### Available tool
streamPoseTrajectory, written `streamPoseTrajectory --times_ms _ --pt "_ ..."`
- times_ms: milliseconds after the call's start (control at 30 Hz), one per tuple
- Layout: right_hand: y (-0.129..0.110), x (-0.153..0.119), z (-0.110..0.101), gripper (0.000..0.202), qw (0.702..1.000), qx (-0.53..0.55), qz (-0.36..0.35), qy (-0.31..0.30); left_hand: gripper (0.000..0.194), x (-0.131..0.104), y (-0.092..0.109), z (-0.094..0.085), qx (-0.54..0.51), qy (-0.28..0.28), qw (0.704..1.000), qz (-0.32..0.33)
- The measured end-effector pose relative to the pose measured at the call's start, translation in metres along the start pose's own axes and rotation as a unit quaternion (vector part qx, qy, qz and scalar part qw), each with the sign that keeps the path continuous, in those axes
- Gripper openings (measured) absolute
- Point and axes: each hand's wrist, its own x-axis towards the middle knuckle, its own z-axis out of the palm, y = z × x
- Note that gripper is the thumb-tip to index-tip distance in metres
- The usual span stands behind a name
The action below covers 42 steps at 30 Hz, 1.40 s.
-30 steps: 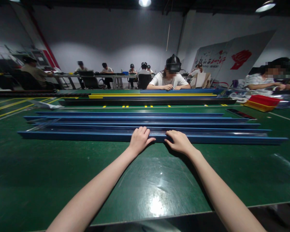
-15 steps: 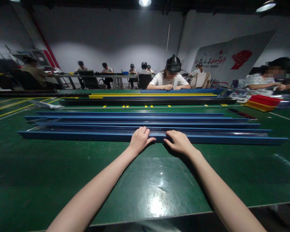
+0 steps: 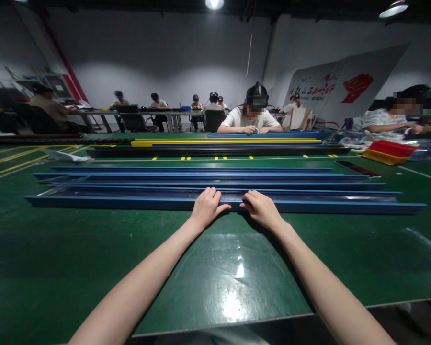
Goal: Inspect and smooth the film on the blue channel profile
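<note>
Long blue plastic channel strips lie side by side across the green table, running left to right. My left hand is closed over the front wall of the nearest strip, fingers bent over its top edge and thumb pointing right along the front. A short gap to the right, my right hand grips the same front wall with curled fingers, its thumb toward the left hand. Fingertips of both hands are partly hidden inside the channel. Clear film shows at the left part of the strips.
Behind are a black strip and a yellow strip. A phone and a red bin lie at the right, some white paper at the left. Across the table a co-worker leans over another blue strip.
My right hand has shifted slightly left, and its fingers are more curled on the strip's edge. My left hand stays in nearly the same place.
</note>
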Motion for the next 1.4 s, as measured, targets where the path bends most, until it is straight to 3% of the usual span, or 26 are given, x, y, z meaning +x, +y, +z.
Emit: streamPoseTrajectory --times_ms 433,933,1167,1400 --pt "0.002 0.006 -0.008 0.015 0.999 -0.045 -0.014 -0.024 0.036 -0.001 -0.002 0.000 0.015 0.007 0.999 0.038" --pt "0.030 -0.012 -0.026 0.016 0.993 -0.055 0.077 -0.074 0.028 -0.003 -0.002 0.003 0.009 0.024 0.998 0.063" --pt "0.026 -0.013 -0.025 0.019 0.993 -0.078 0.065 -0.067 0.029 -0.003 -0.001 0.003 0.001 0.003 0.999 0.050" --pt "0.008 -0.005 -0.010 0.027 0.997 -0.066 0.017 -0.036 0.028 -0.003 -0.001 0.002 -0.004 -0.010 0.999 0.044"
